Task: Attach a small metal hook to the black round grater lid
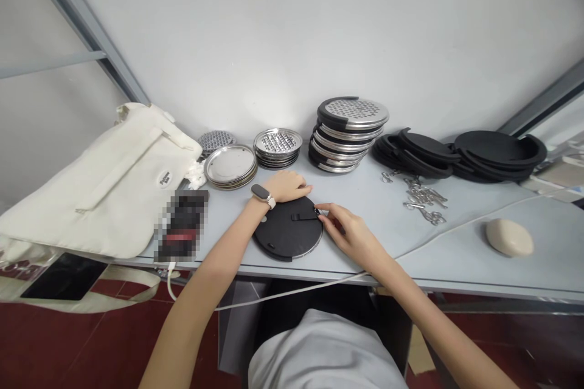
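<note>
A round black disc (287, 234) lies flat near the table's front edge, its thin silvery rim showing at the lower right. My left hand (285, 186), with a watch on the wrist, reaches across it and grips its far edge; some fingertips are hidden. A short black strap (305, 216) runs over the disc toward its right edge. At that strap's right end, my right hand (344, 228) pinches a small dark, shiny piece (317, 211) between thumb and index finger; its exact kind is too small to tell.
Behind stand a tall stack of perforated metal discs in black holders (351, 134), smaller grater discs (277, 147) and plain metal discs (230, 165). Rightward are black round holders (497, 155), metal swivel hooks (424, 197), a cream mouse (508, 237) and a white cable (438, 236). A white bag (100, 188) lies left.
</note>
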Action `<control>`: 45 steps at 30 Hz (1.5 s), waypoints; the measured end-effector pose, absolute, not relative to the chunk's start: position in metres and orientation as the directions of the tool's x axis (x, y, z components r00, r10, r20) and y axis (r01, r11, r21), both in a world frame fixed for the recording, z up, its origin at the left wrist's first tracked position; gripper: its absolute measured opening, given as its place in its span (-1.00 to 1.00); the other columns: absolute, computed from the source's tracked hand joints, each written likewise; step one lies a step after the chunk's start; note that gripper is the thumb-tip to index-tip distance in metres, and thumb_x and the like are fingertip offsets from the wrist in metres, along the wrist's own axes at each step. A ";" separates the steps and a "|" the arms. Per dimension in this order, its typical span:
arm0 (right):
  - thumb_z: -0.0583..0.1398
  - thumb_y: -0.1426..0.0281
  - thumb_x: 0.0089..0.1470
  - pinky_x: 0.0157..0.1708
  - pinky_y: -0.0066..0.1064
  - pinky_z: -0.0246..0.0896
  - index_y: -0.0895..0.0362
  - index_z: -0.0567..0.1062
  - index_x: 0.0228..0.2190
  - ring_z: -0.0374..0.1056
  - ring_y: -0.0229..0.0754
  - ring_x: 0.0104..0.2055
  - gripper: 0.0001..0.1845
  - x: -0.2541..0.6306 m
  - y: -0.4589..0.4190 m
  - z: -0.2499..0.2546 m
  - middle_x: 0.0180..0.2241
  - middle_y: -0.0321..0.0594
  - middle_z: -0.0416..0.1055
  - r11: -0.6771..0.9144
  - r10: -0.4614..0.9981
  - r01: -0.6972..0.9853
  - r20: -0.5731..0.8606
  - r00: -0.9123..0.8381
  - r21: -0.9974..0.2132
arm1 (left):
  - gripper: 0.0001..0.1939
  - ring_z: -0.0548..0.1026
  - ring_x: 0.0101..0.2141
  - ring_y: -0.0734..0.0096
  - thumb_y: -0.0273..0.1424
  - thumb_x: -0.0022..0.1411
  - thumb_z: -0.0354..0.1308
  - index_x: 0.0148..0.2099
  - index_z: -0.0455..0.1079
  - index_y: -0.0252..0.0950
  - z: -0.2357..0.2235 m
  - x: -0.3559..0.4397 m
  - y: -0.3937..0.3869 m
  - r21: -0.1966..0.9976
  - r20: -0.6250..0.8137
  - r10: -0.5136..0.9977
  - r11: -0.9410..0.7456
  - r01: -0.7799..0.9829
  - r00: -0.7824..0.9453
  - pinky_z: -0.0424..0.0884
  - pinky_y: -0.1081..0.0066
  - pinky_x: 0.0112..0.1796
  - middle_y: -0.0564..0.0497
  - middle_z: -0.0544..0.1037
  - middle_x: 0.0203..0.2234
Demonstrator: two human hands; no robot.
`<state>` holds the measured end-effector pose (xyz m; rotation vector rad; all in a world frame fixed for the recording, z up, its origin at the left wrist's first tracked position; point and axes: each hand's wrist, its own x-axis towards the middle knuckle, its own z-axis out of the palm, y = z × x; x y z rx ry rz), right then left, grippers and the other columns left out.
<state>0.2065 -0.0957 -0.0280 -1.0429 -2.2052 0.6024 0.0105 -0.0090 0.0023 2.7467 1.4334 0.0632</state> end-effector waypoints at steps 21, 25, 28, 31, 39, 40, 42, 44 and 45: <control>-0.05 0.39 0.24 -0.23 -0.28 0.28 0.10 0.33 -0.02 0.35 -0.13 -0.28 -0.68 0.206 -0.095 -0.027 -0.29 -0.11 0.37 0.617 0.774 0.475 0.377 -0.508 -0.627 | -0.45 0.45 -0.45 0.31 -0.12 0.28 -0.23 -0.43 0.47 -0.32 0.004 0.013 -0.011 0.063 0.000 0.830 -0.556 0.829 0.557 0.18 0.40 -0.41 -0.11 0.52 -0.50; -0.05 0.40 0.24 -0.23 -0.30 0.28 0.10 0.35 -0.01 0.34 -0.16 -0.30 -0.66 0.206 -0.095 -0.025 -0.32 -0.13 0.31 0.618 0.773 0.484 0.369 -0.515 -0.619 | -0.46 0.45 -0.43 0.31 -0.12 0.28 -0.22 -0.41 0.48 -0.32 0.004 0.013 -0.011 0.067 -0.009 0.835 -0.548 0.834 0.550 0.20 0.40 -0.39 -0.11 0.53 -0.49; -0.05 0.41 0.23 -0.19 -0.30 0.27 0.10 0.36 -0.01 0.33 -0.16 -0.27 -0.66 0.206 -0.096 -0.025 -0.30 -0.13 0.29 0.618 0.774 0.481 0.374 -0.511 -0.622 | -0.46 0.45 -0.44 0.31 -0.12 0.28 -0.22 -0.42 0.48 -0.32 0.005 0.013 -0.011 0.072 -0.005 0.836 -0.547 0.834 0.548 0.19 0.40 -0.40 -0.11 0.53 -0.49; -0.03 0.41 0.23 -0.16 -0.28 0.27 0.10 0.35 -0.01 0.31 -0.15 -0.23 -0.66 0.206 -0.095 -0.025 -0.28 -0.11 0.27 0.630 0.766 0.468 0.401 -0.502 -0.619 | -0.45 0.45 -0.44 0.31 -0.12 0.28 -0.23 -0.44 0.47 -0.32 0.004 0.013 -0.011 0.058 0.007 0.836 -0.548 0.834 0.549 0.18 0.40 -0.42 -0.11 0.53 -0.50; -0.01 0.44 0.21 -0.17 -0.29 0.27 0.10 0.35 0.01 0.30 -0.16 -0.25 -0.66 0.206 -0.092 -0.031 -0.29 -0.13 0.28 0.644 0.754 0.439 0.424 -0.501 -0.626 | -0.42 0.45 -0.46 0.32 -0.09 0.28 -0.25 -0.43 0.47 -0.31 0.002 0.012 -0.009 0.058 0.001 0.833 -0.552 0.832 0.553 0.16 0.40 -0.43 -0.10 0.52 -0.52; -0.01 0.44 0.21 -0.15 -0.29 0.26 0.09 0.34 0.01 0.30 -0.16 -0.23 -0.65 0.206 -0.092 -0.031 -0.28 -0.13 0.28 0.647 0.751 0.433 0.426 -0.504 -0.627 | -0.42 0.44 -0.46 0.32 -0.09 0.28 -0.25 -0.43 0.47 -0.31 0.001 0.011 -0.008 0.060 0.006 0.833 -0.552 0.831 0.553 0.16 0.40 -0.44 -0.10 0.52 -0.52; -0.01 0.45 0.21 -0.13 -0.28 0.25 0.07 0.33 0.02 0.29 -0.15 -0.19 -0.64 0.206 -0.093 -0.030 -0.23 -0.11 0.28 0.649 0.747 0.423 0.427 -0.509 -0.632 | -0.41 0.43 -0.47 0.33 -0.08 0.28 -0.25 -0.43 0.47 -0.31 0.001 0.011 -0.008 0.066 0.012 0.830 -0.557 0.828 0.557 0.14 0.40 -0.45 -0.09 0.51 -0.52; -0.02 0.46 0.22 -0.11 -0.28 0.24 0.04 0.32 0.02 0.29 -0.15 -0.16 -0.64 0.206 -0.094 -0.028 -0.19 -0.11 0.27 0.647 0.746 0.411 0.421 -0.516 -0.642 | -0.41 0.43 -0.47 0.34 -0.07 0.28 -0.26 -0.43 0.48 -0.31 0.001 0.011 -0.008 0.069 0.010 0.830 -0.557 0.828 0.558 0.14 0.41 -0.45 -0.09 0.51 -0.52; -0.03 0.47 0.22 -0.11 -0.29 0.24 0.04 0.32 0.02 0.29 -0.15 -0.15 -0.64 0.206 -0.094 -0.027 -0.19 -0.12 0.28 0.644 0.747 0.406 0.416 -0.519 -0.649 | -0.41 0.43 -0.47 0.34 -0.08 0.28 -0.25 -0.42 0.48 -0.31 0.001 0.011 -0.008 0.069 0.009 0.831 -0.556 0.828 0.557 0.14 0.41 -0.45 -0.09 0.51 -0.52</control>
